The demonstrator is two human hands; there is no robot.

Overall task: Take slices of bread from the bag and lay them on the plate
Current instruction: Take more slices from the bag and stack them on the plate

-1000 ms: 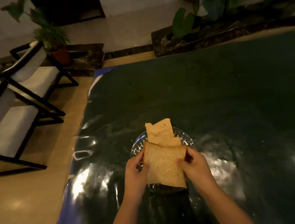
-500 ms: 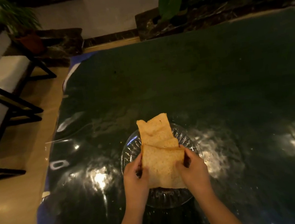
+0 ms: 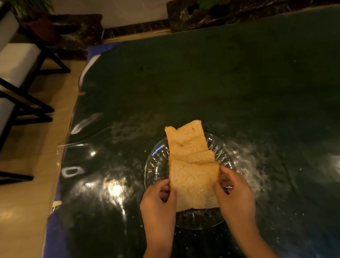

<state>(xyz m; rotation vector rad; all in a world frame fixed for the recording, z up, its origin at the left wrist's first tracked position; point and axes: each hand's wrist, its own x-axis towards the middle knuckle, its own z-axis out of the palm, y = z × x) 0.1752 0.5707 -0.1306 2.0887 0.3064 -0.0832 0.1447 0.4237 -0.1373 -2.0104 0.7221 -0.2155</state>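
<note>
A clear cut-glass plate (image 3: 158, 165) sits on the dark table in front of me. Overlapping bread slices (image 3: 186, 141) lie across it, running away from me. The nearest slice (image 3: 194, 184) rests low over the plate's front part. My left hand (image 3: 158, 210) pinches its left edge and my right hand (image 3: 236, 199) pinches its right edge. I cannot tell whether this slice touches the plate. No bread bag is in view.
The table has a dark green top under shiny clear plastic (image 3: 112, 187), with crumbs around the plate. Its left edge (image 3: 71, 137) drops to a wooden floor. Black-framed chairs with white cushions (image 3: 1, 86) stand at the left. Potted plants and a dark stone ledge (image 3: 236, 5) lie beyond.
The slice held in both hands has come down and forward over the plate, against the slices lying there. My view has tilted downward and closer.
</note>
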